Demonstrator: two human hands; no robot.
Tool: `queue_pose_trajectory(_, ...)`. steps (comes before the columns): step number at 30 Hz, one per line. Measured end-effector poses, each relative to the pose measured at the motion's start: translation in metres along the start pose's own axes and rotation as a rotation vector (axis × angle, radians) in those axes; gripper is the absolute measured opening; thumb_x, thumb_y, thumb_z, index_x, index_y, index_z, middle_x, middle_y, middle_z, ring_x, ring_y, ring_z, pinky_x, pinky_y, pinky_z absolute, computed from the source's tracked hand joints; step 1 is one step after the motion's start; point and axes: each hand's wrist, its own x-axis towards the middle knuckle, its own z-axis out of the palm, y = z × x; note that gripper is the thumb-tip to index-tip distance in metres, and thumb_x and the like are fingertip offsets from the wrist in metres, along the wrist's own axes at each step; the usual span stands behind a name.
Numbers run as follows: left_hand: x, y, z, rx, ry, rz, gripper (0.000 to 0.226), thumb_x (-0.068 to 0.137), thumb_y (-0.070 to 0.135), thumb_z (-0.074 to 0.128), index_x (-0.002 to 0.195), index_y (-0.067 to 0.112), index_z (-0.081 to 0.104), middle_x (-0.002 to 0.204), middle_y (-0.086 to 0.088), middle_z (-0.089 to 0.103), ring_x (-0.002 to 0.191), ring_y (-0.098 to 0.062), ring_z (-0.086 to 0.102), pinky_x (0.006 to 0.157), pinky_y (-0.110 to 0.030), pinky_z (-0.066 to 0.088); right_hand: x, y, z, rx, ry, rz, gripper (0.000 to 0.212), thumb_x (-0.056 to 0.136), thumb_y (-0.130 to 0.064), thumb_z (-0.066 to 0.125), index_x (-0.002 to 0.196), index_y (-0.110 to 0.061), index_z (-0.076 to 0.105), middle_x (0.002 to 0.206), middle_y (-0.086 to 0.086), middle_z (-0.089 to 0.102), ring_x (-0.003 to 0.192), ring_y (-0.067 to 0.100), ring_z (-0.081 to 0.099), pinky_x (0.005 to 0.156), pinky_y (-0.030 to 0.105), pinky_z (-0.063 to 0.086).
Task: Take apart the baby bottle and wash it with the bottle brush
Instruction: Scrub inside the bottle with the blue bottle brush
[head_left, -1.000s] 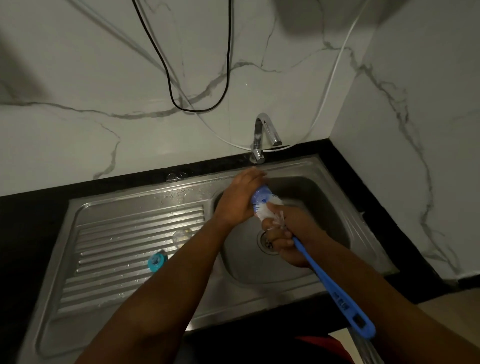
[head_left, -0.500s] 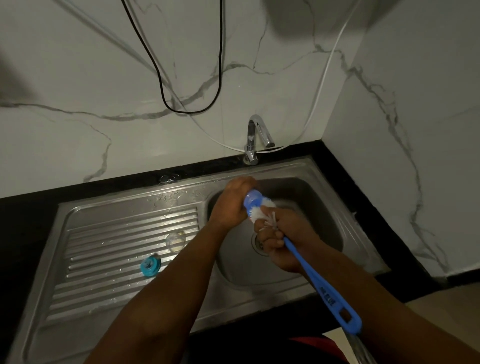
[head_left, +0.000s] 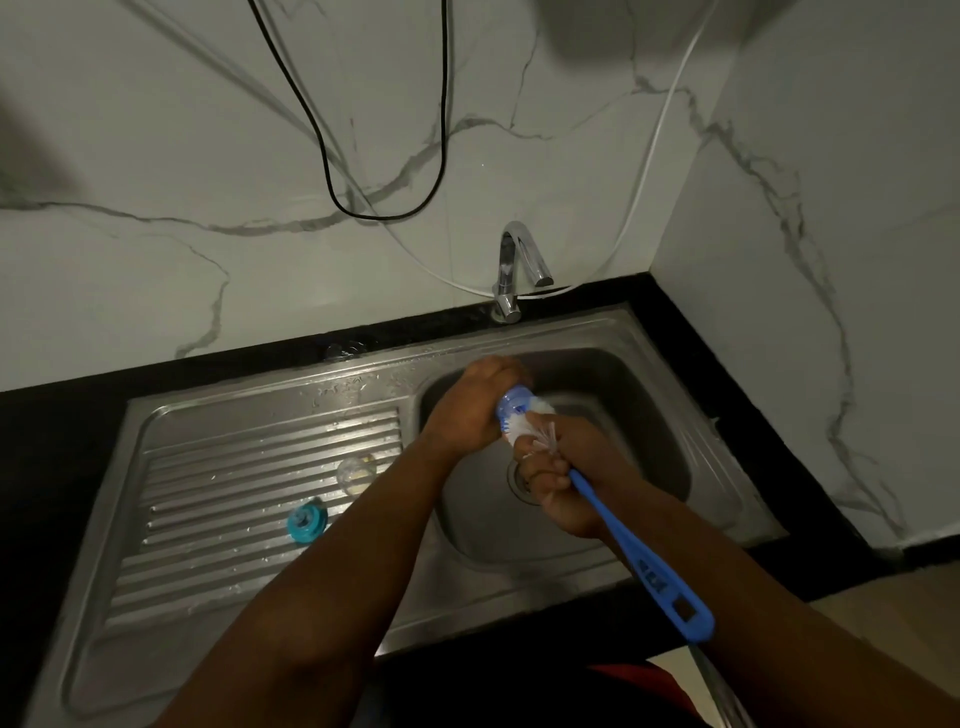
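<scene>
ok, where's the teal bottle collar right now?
Head view: the teal collar lies on the ribbed drainboard, left of the basin, just below-left of the clear nipple and clear of both hands.

Both forearms are bare from the lower frame edge up to the wrists, with no sleeves, watch or bracelet showing. The left hand and right hand wear no gloves. A thin dark band on one right finger may be a ring, though the dim view leaves that unsure.
</scene>
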Motion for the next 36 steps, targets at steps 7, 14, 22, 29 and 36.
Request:
queue_pose_trajectory(7, -0.025, 0.0, 0.011, -0.175, -0.166, -0.295, 0.038, 0.072, 0.039, 0.077, 0.097, 0.011, 0.071, 0.092, -0.005, 0.071, 0.086, -0.019, 0.068, 0.082, -0.04, 0.056, -0.003, -0.023, -0.023, -0.509, 0.147, -0.092, 0.075, 0.089, -0.076, 0.04, 0.11, -0.008, 0.064, 0.066, 0.006, 0.062, 0.048, 0.011, 0.05, 0.041, 0.02, 0.04)
queue_pose_trajectory(14, -0.058, 0.03, 0.031, -0.435, -0.428, -0.549, 0.024, 0.081, 0.016, 0.078, 0.103, 0.019, 0.067, 0.094, 0.002, 0.07, 0.084, -0.003, 0.067, 0.081, -0.024, 0.056, 0.032, -0.036, -0.045, -0.691, 0.394, -0.458, 0.04, 0.105, -0.03, 0.045, 0.131, -0.002, 0.054, 0.128, 0.018, 0.061, 0.101, 0.023, 0.058, 0.072, 0.024, 0.047)
queue_pose_trajectory(22, -0.061, 0.083, 0.027, -1.074, -0.278, -1.091, 0.028, 0.095, 0.043, 0.064, 0.109, 0.019, 0.068, 0.108, -0.012, 0.073, 0.09, -0.021, 0.068, 0.089, -0.041, 0.057, 0.061, -0.01, -0.055, -0.649, 0.213, -0.25, 0.051, 0.097, -0.048, 0.056, 0.119, -0.003, 0.064, 0.109, 0.02, 0.068, 0.1, 0.036, 0.064, 0.094, 0.048, 0.051)
queue_pose_trajectory(29, -0.064, 0.089, 0.02, -1.238, -0.284, -1.281, 0.048, 0.096, 0.047, 0.061, 0.128, 0.012, 0.055, 0.108, -0.02, 0.067, 0.076, -0.022, 0.07, 0.063, -0.032, 0.06, 0.072, -0.007, -0.056, -0.506, 0.191, -0.078, 0.046, 0.09, -0.043, 0.067, 0.116, -0.006, 0.066, 0.095, 0.013, 0.068, 0.082, 0.023, 0.065, 0.073, 0.036, 0.056)
queue_pose_trajectory(36, -0.05, 0.107, 0.024, -1.382, -0.208, -1.263, 0.043, 0.095, 0.045, 0.063, 0.117, 0.009, 0.057, 0.095, -0.014, 0.063, 0.075, -0.022, 0.063, 0.075, -0.034, 0.053, 0.08, -0.015, -0.046, -0.439, 0.374, -0.183, 0.037, 0.102, -0.037, 0.052, 0.084, -0.006, 0.059, 0.07, 0.008, 0.058, 0.061, 0.017, 0.056, 0.057, 0.029, 0.047)
